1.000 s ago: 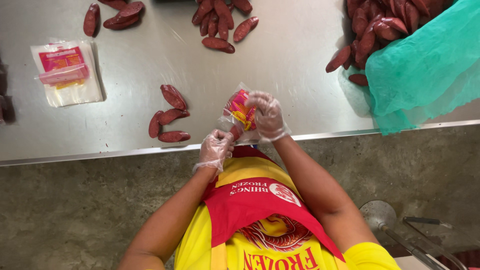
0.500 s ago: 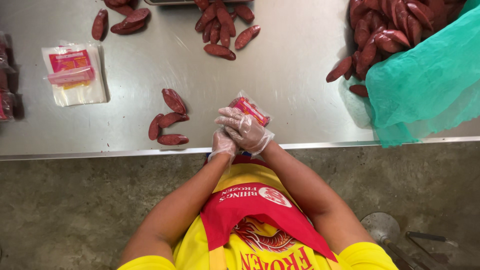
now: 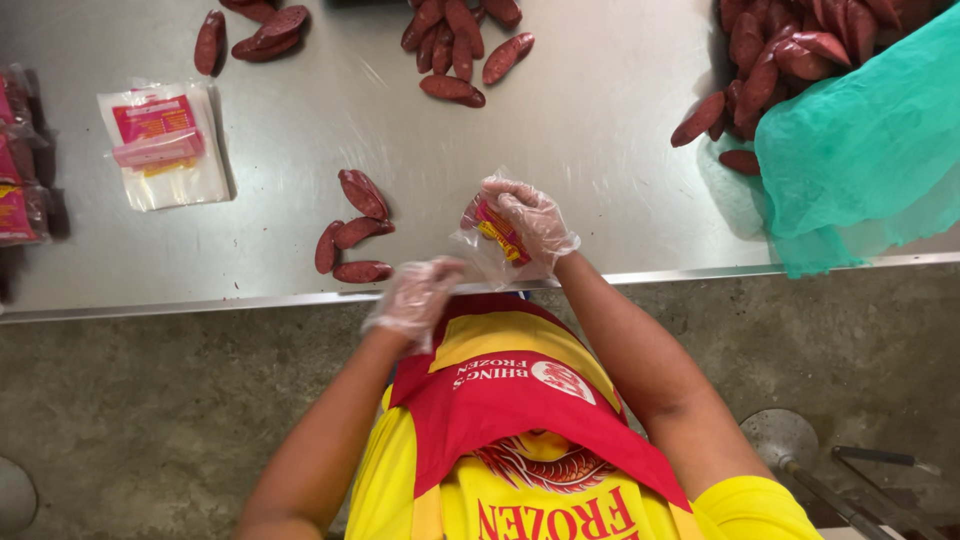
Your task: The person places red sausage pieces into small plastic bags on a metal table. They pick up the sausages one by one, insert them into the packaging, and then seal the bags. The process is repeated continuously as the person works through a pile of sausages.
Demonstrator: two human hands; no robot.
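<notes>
My right hand (image 3: 530, 222), in a thin clear glove, grips a small clear plastic bag (image 3: 487, 245) with a red and yellow label, just above the front edge of the steel table (image 3: 600, 150). My left hand (image 3: 415, 298), also gloved, hovers at the table edge beside the bag's lower corner. Its fingers are loosely apart and nothing is in them. Several dark red sausages (image 3: 352, 228) lie on the table just left of my hands.
A stack of flat labelled bags (image 3: 160, 145) lies at the left, with filled packs (image 3: 18, 190) at the far left edge. More sausages (image 3: 460, 45) lie at the back, and a large pile (image 3: 780, 60) sits at the right beside a green net cloth (image 3: 870, 150).
Half a second ago both hands were pressed together over the bag. My left hand has since drawn back to the table edge, and my right hand holds the bag alone.
</notes>
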